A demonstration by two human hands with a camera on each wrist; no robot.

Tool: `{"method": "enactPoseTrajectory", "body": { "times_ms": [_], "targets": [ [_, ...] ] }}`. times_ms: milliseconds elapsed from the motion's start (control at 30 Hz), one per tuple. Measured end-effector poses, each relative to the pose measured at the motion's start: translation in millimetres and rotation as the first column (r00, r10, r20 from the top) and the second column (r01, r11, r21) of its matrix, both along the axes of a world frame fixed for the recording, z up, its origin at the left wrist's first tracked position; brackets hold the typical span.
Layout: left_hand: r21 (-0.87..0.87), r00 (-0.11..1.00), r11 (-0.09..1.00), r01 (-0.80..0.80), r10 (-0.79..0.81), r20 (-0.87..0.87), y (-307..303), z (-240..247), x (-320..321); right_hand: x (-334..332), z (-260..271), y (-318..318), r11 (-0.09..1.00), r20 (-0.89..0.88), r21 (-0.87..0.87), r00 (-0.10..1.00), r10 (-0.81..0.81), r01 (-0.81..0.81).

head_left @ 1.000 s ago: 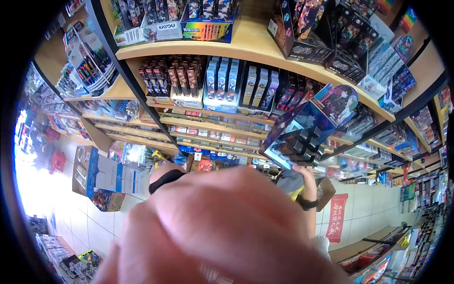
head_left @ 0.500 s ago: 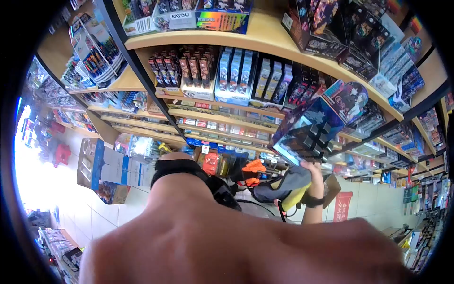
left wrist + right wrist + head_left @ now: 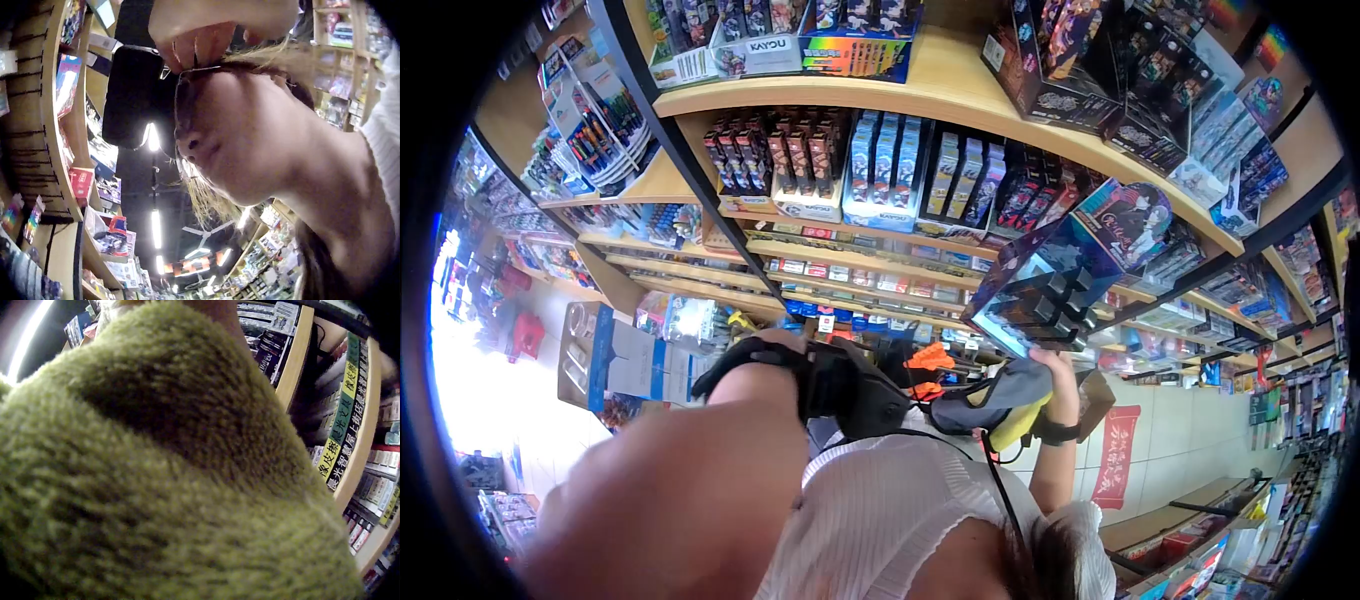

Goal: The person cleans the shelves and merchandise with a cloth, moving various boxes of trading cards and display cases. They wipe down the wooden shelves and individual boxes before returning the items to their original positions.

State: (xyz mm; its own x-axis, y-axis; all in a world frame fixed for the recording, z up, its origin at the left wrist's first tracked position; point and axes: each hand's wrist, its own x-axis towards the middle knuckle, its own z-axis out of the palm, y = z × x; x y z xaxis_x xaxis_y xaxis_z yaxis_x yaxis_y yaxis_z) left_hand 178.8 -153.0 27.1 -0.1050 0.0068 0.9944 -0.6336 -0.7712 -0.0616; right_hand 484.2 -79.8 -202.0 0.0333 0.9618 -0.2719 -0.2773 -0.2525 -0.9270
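My left hand (image 3: 675,480) is raised close to the head camera, blurred at the lower left of the head view. In the left wrist view its fingers (image 3: 206,45) bend down at the brow, beside a black head-worn device (image 3: 131,97). I cannot tell whether they grip it. With my right hand (image 3: 1055,370), I hold a dark, open-topped display box (image 3: 1002,280) by its lower edge, tilted in front of the shelves; small dark boxes (image 3: 1060,300) sit inside. A fuzzy grey-and-yellow cloth (image 3: 1000,395) hangs at that hand, and its yellow-green side (image 3: 162,487) fills most of the right wrist view.
Wooden shelves (image 3: 900,97) with rows of boxed goods (image 3: 885,165) stand ahead. A pen rack (image 3: 600,135) is at the left. A white-and-blue carton (image 3: 635,365) and a red mat (image 3: 1116,455) lie lower down, over the tiled floor (image 3: 1190,430).
My left hand has shifted from the lower middle of the head view to the lower left, uncovering a white ribbed top and the cloth. My right hand and the display box stay nearly in place.
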Motion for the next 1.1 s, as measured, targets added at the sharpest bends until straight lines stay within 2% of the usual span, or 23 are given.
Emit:
{"method": "enactPoseTrajectory", "body": {
  "times_ms": [33,67,100,167,300,367,433,533,700,767,833,1100],
  "targets": [
    [0.011,0.995,1.0,0.022,-0.023,0.102,-2,3,-1,3,0,-2,1.0,0.008,-0.008,1.0,0.023,-0.023],
    [0.026,0.982,0.999,0.039,-0.044,0.185,-5,6,-1,11,1,-1,0.988,0.024,-0.13,0.996,0.083,-0.08],
    [0.036,0.968,0.998,0.043,-0.05,0.247,-6,7,-1,0,8,-7,0.998,-0.042,-0.07,0.999,-0.006,0.003],
    [0.061,0.94,0.997,0.048,-0.066,0.333,-7,9,-1,1,1,0,0.999,-0.028,0.047,0.999,0.027,-0.026],
    [0.074,0.906,0.995,0.068,-0.093,0.413,-6,3,0,11,-12,8,0.997,-0.013,0.041,0.998,0.066,-0.066],
    [-0.037,0.945,0.998,-0.055,0.064,0.32,4,-1,1,10,-6,6,0.999,-0.002,-0.006,0.999,0.042,-0.042],
    [-0.084,0.967,0.987,-0.14,0.155,0.202,12,-6,4,8,1,5,0.997,0.003,-0.065,0.999,0.036,-0.036],
    [-0.105,0.973,0.973,-0.205,0.214,0.084,14,-11,9,7,-3,10,0.998,0.004,0.022,0.998,0.065,-0.065],
    [-0.024,0.967,0.967,-0.253,0.253,-0.011,13,-14,-8,7,-9,13,0.989,0.03,0.106,0.994,0.101,-0.103],
    [-0.001,0.966,0.967,-0.253,0.253,-0.052,12,-16,-14,4,-3,8,0.993,0.001,0.08,0.997,0.083,-0.083],
    [0.013,0.963,0.968,-0.251,0.252,-0.096,12,-18,-20,0,-1,3,0.999,-0.039,-0.034,0.999,0.038,-0.04],
    [0.043,0.939,0.961,-0.273,0.276,-0.205,18,-21,-29,-2,-10,1,0.994,0.041,-0.087,0.997,0.063,-0.059]
  ]
}}
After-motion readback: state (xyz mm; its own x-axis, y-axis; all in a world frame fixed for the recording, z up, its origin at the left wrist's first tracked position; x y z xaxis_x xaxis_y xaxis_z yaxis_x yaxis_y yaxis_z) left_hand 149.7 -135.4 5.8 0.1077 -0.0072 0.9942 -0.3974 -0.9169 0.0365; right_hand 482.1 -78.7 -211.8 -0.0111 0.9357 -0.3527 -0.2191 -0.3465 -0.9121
